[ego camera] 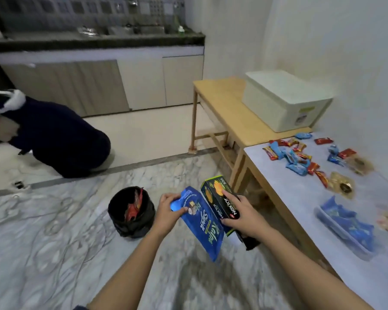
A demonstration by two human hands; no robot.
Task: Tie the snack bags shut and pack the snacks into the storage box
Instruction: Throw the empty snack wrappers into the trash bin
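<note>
Hands hold two snack packs over the floor, beside the table. The left hand point(169, 211) grips a blue bag point(203, 222) near its top, fingers curled closed. The right hand point(240, 212) clasps a black box point(221, 203), index finger laid along its face. Either pack could slip, since each is held one-handed and tilted, and would likely land near the black bin point(131, 212) below. Storage box point(285, 100), lid on, sits on a wooden bench point(222, 108) well apart. More wrapped snacks point(298, 157) lie scattered on the table point(278, 182). The closed lid blocks packing. Another person point(54, 135) crouches further off.
</note>
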